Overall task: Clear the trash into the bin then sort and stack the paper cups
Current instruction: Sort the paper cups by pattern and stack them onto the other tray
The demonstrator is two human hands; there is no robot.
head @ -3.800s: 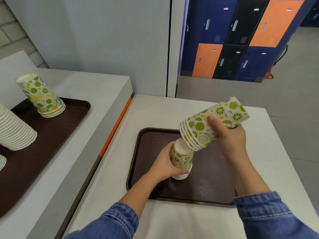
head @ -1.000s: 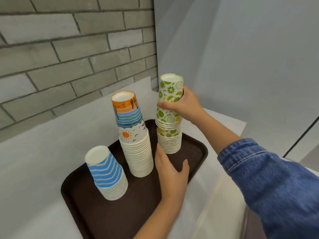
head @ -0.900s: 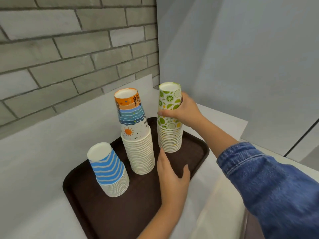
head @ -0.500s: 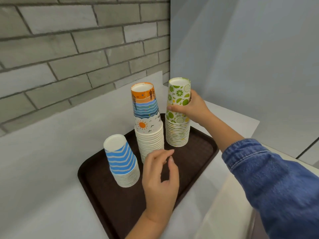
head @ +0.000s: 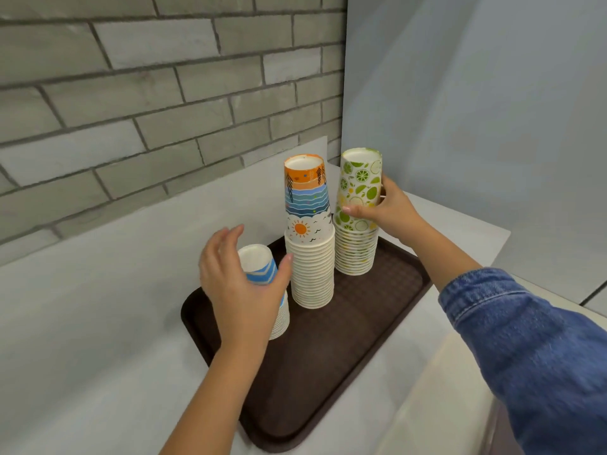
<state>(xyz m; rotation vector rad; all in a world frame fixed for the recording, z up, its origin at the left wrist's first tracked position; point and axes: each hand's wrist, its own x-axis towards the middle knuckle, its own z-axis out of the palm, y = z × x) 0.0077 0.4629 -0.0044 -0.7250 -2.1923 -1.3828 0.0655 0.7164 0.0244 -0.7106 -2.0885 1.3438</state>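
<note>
Off tray [head: 331,372], left hand [head: 241,290] rose; lime stack [head: 356,252] gripped.

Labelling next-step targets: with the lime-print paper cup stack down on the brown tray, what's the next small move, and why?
Probably the right hand lets go of the green lime-print paper cup stack: it stands upright on the brown plastic tray, cups nested. The left hand is spread open around the blue-striped paper cup stack.
</note>
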